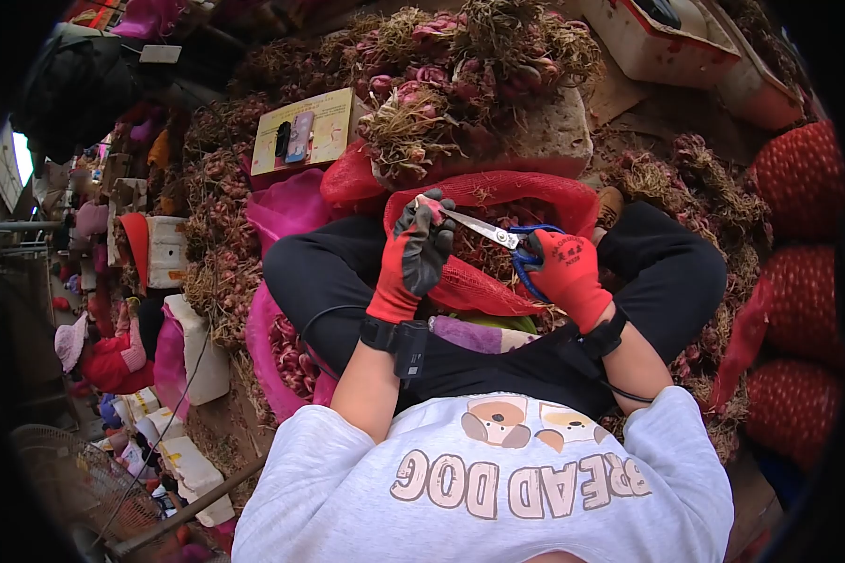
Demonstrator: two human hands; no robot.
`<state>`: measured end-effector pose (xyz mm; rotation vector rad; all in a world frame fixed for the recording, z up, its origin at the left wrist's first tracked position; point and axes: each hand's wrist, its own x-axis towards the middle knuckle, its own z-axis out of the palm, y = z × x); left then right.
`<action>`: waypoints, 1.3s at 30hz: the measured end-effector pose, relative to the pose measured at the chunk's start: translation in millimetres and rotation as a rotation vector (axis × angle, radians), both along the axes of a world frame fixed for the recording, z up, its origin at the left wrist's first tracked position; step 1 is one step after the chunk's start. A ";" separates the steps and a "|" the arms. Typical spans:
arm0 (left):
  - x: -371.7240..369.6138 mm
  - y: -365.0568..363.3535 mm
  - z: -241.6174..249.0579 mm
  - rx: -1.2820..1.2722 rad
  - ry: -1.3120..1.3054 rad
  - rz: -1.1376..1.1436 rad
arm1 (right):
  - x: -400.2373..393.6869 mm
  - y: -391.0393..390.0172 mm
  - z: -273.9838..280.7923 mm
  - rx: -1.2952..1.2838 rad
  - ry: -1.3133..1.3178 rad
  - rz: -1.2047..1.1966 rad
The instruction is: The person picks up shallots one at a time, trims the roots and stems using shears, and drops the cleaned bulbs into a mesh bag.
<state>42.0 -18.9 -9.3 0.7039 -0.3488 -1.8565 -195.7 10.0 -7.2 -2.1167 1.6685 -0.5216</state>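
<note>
My left hand (417, 246), in a red glove with a dark grey palm, is closed on a small pink shallot (429, 204) that shows partly at the fingertips. In my right hand (568, 274), also gloved in red, is a pair of scissors (483, 228) with blue handles. The blades point left, and their tips reach the shallot. Beneath both hands, a red mesh bag (479, 292) lies open between my legs, with shallots and dry bits inside.
Bunches of shallots with dry roots (479, 56) are heaped on a foam block (546, 133) ahead. A yellow box (302, 131) carries a phone. Full red mesh sacks (798, 300) stand right. A pink bag (286, 352) of shallots sits left; another person (113, 352) works farther left.
</note>
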 end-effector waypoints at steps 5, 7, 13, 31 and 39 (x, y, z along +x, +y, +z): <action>-3.8 1.2 -3.6 -0.033 -0.091 0.066 | 4.6 1.8 -0.9 0.220 -0.147 -0.019; -6.0 1.8 0.7 -0.124 -0.186 0.079 | 5.2 2.9 -7.5 0.228 -0.229 -0.002; -0.8 0.2 3.5 -0.230 -0.312 -0.025 | 5.4 2.3 -3.5 0.345 -0.473 0.012; -27.1 24.2 -1.5 -0.229 -0.612 -0.421 | 3.2 -17.5 11.5 -0.092 -0.410 0.268; -24.2 30.7 -9.0 -0.412 -0.912 -0.522 | 3.9 -15.7 10.3 -0.128 -0.214 0.129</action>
